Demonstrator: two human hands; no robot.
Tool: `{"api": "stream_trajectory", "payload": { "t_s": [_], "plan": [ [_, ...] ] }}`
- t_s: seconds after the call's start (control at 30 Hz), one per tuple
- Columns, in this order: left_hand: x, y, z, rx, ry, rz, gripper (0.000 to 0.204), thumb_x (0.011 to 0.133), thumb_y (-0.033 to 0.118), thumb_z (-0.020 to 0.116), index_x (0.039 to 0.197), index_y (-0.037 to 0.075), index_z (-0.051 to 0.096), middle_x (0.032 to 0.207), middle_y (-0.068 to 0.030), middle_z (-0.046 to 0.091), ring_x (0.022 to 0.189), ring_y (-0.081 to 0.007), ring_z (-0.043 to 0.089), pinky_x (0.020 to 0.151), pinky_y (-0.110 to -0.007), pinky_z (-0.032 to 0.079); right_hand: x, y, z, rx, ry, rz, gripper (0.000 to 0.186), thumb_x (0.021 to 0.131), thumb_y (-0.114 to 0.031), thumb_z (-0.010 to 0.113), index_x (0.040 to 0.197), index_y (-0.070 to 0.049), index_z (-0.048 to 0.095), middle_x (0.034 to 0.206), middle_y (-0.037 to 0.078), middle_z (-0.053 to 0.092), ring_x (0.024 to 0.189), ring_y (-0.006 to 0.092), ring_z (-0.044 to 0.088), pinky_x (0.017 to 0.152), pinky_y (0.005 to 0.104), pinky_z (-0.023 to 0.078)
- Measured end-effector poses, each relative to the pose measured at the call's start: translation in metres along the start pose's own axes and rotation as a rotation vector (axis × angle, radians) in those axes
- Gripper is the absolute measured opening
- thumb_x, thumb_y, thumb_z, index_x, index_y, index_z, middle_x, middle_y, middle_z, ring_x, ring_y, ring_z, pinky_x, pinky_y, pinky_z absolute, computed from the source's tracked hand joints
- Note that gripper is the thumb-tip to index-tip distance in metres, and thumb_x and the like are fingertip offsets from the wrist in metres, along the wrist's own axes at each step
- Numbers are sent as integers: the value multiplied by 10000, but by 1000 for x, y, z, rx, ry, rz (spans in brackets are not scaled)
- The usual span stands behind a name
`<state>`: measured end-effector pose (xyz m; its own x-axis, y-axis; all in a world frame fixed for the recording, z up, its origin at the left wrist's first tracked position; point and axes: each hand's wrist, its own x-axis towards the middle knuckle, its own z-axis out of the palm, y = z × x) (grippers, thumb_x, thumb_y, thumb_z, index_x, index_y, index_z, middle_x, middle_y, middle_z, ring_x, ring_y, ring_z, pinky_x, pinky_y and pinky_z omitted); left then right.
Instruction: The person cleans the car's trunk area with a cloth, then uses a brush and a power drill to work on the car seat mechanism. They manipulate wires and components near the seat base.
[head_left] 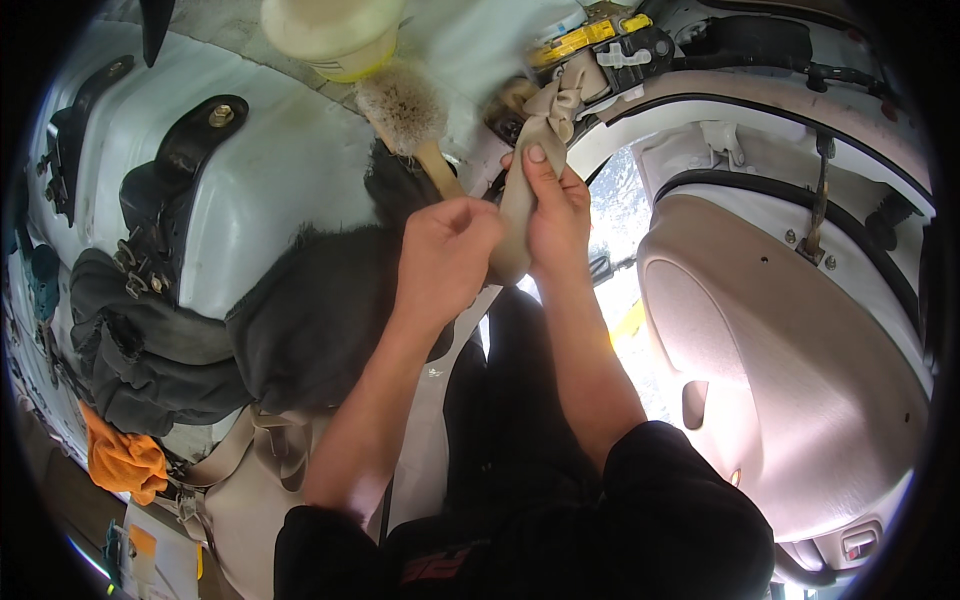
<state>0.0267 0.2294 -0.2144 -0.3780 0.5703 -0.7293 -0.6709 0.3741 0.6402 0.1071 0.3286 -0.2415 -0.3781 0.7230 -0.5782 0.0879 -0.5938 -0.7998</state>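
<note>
In my left hand [445, 255], the fingers are closed around the wooden handle of a brush [437, 168]. Its round head of pale bristles, dirty in the middle, points up and away, short of a white bucket. My right hand [560, 215] grips a beige seat belt strap [518, 205], thumb pressed flat on top. The strap hangs in a loop between my two hands, and its upper part is twisted and bunched [563, 100] near the door pillar. The loop's lower bend lies beside my left knuckles; whether they touch it I cannot tell.
Beyond the brush stands a white bucket [330, 35], yellowish at its base. Dark cloth [310, 310] covers bare metal floor at left, near black brackets [190, 150]. An orange cloth [125, 455] lies lower left. At right is an open beige door panel [790, 340]; yellow connectors [575, 42] sit above.
</note>
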Motion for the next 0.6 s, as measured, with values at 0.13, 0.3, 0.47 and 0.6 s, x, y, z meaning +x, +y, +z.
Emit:
{"api": "stream_trajectory", "payload": {
  "t_s": [0.13, 0.3, 0.47, 0.6],
  "plan": [
    [-3, -3, -2, -36, -47, 31, 131, 848, 49, 613, 919, -30, 688, 741, -8, 639, 600, -49, 535, 537, -210, 416, 1, -2, -1, -6, 2, 16, 326, 968, -332, 640, 973, -8, 678, 858, 24, 647, 716, 88, 575, 653, 233, 457],
    [-3, -5, 1, 5, -21, 115, 159, 910, 119, 650, 941, -33, 683, 759, 1, 654, 648, -40, 555, 567, -209, 439, 3, 3, -1, -17, -8, -1, 329, 967, -332, 641, 973, -6, 686, 843, 28, 649, 735, 97, 586, 671, 244, 472],
    [7, -7, -3, 393, 83, 160, 319, 988, 277, 608, 930, -30, 673, 756, 16, 649, 646, -49, 542, 583, -218, 442, 0, 10, 6, 35, 18, -6, 324, 948, -343, 669, 954, -21, 697, 821, 17, 661, 707, 86, 591, 676, 230, 481],
    [3, -4, -5, 179, 139, 174, 419, 1041, 346, 490, 998, -23, 684, 847, -35, 672, 735, -95, 582, 657, -248, 476, -1, 8, 5, 61, -28, 41, 298, 960, -314, 656, 989, -19, 686, 884, 40, 686, 781, 112, 634, 734, 250, 508]
  ]
}}
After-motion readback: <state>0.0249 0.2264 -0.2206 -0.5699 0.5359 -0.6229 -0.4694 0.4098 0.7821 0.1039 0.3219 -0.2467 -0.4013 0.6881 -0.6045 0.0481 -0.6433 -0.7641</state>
